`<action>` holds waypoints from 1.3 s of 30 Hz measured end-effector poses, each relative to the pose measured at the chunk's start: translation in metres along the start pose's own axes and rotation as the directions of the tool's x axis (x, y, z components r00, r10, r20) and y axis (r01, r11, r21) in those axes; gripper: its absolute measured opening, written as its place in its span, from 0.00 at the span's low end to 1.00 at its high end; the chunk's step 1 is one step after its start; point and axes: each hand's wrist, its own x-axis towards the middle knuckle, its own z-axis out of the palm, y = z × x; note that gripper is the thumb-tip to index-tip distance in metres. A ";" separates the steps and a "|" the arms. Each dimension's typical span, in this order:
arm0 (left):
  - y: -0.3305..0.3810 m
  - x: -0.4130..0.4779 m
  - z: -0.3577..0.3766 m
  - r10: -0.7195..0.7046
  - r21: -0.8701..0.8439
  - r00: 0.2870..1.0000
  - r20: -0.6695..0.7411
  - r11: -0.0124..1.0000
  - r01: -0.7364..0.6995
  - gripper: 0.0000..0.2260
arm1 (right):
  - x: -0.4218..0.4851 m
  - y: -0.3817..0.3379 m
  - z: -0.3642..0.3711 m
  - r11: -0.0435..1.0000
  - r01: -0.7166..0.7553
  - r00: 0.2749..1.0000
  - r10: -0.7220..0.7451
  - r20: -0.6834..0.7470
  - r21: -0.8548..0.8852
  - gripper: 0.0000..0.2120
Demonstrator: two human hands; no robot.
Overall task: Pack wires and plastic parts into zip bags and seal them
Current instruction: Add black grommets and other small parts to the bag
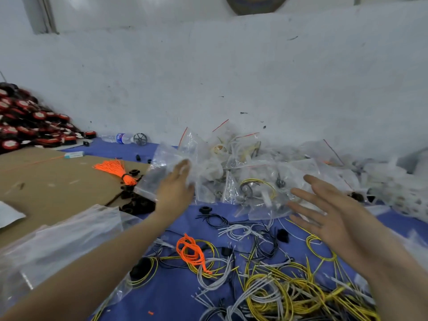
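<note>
Left hand point(177, 184) is out at a clear zip bag point(159, 172) beside the filled-bag pile point(254, 172) — touching it, but blur hides any grip; right hand point(324, 212) is released, fingers spread above the loose wires point(266, 286) on the blue sheet point(176, 296) — probably kept free for loading.

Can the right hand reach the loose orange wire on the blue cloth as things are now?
Probably yes. The right hand is open and holds nothing, and the orange wire lies uncovered, with nothing on top of it. The left forearm passes beside it, not across it.
</note>
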 end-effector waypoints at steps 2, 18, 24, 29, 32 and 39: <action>0.023 0.002 0.025 0.055 0.147 0.979 0.196 0.986 -0.084 0.23 | -0.001 0.003 0.001 1.000 -0.014 1.000 0.014 0.020 -0.014 0.22; 0.016 -0.017 0.062 -0.162 0.404 0.839 0.520 0.912 -0.075 0.13 | -0.003 0.001 0.001 0.990 0.046 0.997 -0.037 0.067 -0.131 0.21; 0.047 -0.002 -0.001 -0.241 -0.071 0.928 0.282 0.960 0.271 0.09 | -0.015 -0.004 0.007 0.924 0.117 0.988 -0.070 0.139 -0.364 0.14; 0.166 -0.013 -0.071 -0.134 -0.718 0.979 0.155 0.666 0.204 0.12 | -0.023 -0.003 0.031 0.711 0.328 0.940 -0.180 0.290 -0.622 0.24; 0.214 -0.041 -0.082 -0.113 -0.909 0.913 0.391 0.107 0.403 0.14 | -0.021 -0.004 0.038 0.655 0.494 0.869 -0.394 0.300 -0.571 0.17; 0.218 -0.058 -0.070 -0.032 -0.829 0.841 0.539 -0.198 0.524 0.17 | -0.016 -0.020 0.000 0.658 0.507 0.846 -0.504 0.175 -0.556 0.06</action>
